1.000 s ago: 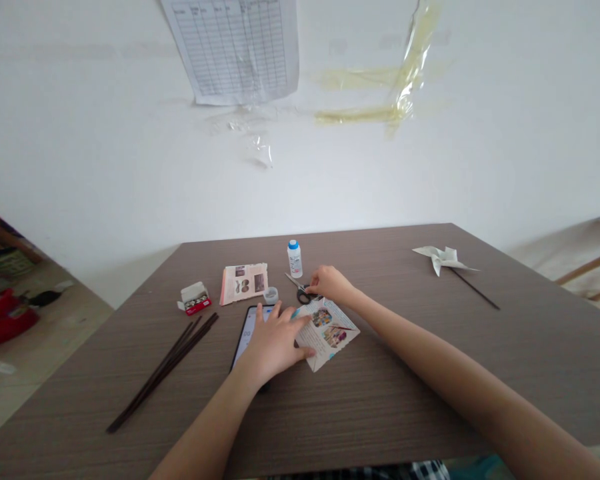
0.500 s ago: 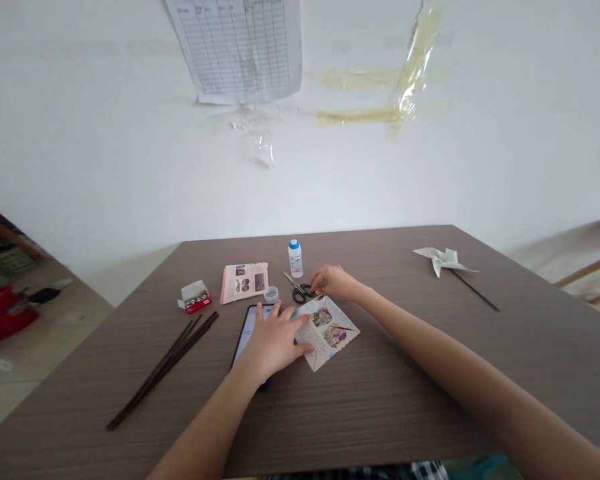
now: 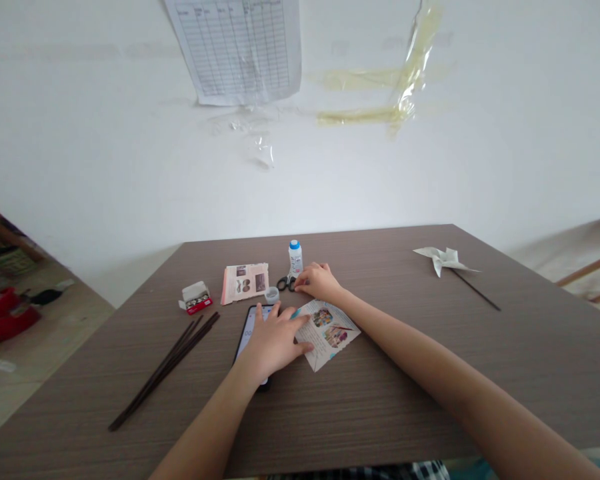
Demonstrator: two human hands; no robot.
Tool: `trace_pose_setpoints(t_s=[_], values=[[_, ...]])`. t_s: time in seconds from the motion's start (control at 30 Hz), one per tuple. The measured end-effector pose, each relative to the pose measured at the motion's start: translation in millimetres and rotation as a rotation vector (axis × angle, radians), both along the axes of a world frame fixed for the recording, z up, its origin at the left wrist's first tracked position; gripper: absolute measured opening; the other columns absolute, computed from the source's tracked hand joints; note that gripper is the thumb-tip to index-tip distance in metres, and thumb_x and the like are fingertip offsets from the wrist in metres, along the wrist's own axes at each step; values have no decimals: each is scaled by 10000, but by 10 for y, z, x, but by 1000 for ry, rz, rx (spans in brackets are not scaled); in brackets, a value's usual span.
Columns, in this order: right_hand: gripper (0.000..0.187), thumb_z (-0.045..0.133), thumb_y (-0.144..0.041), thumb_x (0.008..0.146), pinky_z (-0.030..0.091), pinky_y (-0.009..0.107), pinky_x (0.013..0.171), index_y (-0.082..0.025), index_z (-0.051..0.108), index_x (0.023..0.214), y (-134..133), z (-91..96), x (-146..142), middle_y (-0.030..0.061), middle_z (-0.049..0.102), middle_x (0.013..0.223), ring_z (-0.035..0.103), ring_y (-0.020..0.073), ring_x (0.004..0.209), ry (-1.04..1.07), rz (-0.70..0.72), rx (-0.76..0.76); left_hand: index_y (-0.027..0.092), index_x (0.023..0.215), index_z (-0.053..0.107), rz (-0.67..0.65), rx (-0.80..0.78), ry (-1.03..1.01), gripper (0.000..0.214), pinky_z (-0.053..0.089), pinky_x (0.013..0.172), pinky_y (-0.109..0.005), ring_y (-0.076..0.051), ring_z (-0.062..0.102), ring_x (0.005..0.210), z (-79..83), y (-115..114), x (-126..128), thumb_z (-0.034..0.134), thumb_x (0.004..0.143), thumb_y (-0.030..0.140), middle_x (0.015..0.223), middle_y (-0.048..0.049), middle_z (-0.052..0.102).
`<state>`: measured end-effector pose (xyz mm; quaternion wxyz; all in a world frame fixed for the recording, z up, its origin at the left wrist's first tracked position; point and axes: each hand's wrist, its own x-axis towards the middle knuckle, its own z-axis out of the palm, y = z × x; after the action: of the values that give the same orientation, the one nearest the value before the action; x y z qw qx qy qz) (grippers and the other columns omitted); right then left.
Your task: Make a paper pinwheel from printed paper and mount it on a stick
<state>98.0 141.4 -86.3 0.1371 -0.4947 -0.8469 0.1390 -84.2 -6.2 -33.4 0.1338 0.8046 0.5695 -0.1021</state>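
My right hand (image 3: pixel 317 281) lies over black-handled scissors (image 3: pixel 285 283), covering their blades, and its fingers appear to grip them. My left hand (image 3: pixel 275 343) rests with spread fingers on a black smartphone (image 3: pixel 250 330). Its fingertips reach the edge of a square printed paper sheet (image 3: pixel 327 335), which lies between my hands with coloured pictures on it. A small teal mark shows near those fingertips, too small to identify. Just left of the scissors stands a small clear roll of tape (image 3: pixel 271 295).
A white glue bottle with a blue cap (image 3: pixel 295 259) stands behind the scissors. On the brown wood-grain table (image 3: pixel 405 407) lie a cut magazine page (image 3: pixel 245 283), a small red-and-white box (image 3: pixel 196 297), several dark sticks (image 3: pixel 165 370) and a paper pinwheel on a stick (image 3: pixel 443 260).
My right hand has shifted left and the scissors have moved and turned with it, their handles now left of the hand. My left hand has barely moved.
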Motion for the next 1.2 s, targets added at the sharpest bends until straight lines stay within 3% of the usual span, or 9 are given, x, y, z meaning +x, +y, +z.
trace_pose_setpoints(t_s=[0.47, 0.73, 0.83, 0.97, 1.2], values=[[208, 904, -309, 1195, 452, 467, 1222, -370, 1029, 1349, -50, 36, 163, 106, 955, 1390, 749, 362, 1457, 11, -18, 20, 463, 1894, 700, -8, 13, 13, 698, 182, 1577, -930, -567, 372, 1974, -8, 0, 27, 748, 1208, 585, 2046, -108, 600], [336, 876, -158, 1158, 576, 438, 1286, -333, 1019, 1406, -185, 158, 646, 72, 997, 1367, 864, 326, 1435, 130, -15, 17, 368, 1918, 696, -3, -20, -4, 737, 195, 1616, -851, -548, 383, 1977, 90, -22, 84, 763, 1196, 499, 2064, -148, 566], [309, 909, -125, 1105, 619, 452, 1297, -308, 1030, 1321, -304, 190, 908, 89, 996, 1392, 891, 335, 1409, 177, 37, 9, 385, 1901, 716, -8, -4, -5, 721, 223, 1607, -864, -551, 415, 1962, 92, -30, 96, 774, 1190, 493, 2045, -143, 594], [295, 902, -176, 1127, 624, 489, 1342, -314, 1019, 1361, -573, 182, 1210, 105, 973, 1466, 881, 347, 1449, 148, 92, -14, 384, 1890, 732, -2, 9, -21, 710, 238, 1611, -848, -546, 429, 1955, 84, -44, 118, 780, 1188, 479, 2033, -144, 609], [230, 995, -273, 1132, 625, 539, 1349, -358, 1026, 1344, -999, -68, 1459, 91, 965, 1501, 872, 359, 1461, 120, 267, -6, 287, 1876, 751, 6, 54, -48, 689, 305, 1611, -787, -504, 529, 1900, 70, -90, 226, 831, 1201, 405, 1950, -218, 681]])
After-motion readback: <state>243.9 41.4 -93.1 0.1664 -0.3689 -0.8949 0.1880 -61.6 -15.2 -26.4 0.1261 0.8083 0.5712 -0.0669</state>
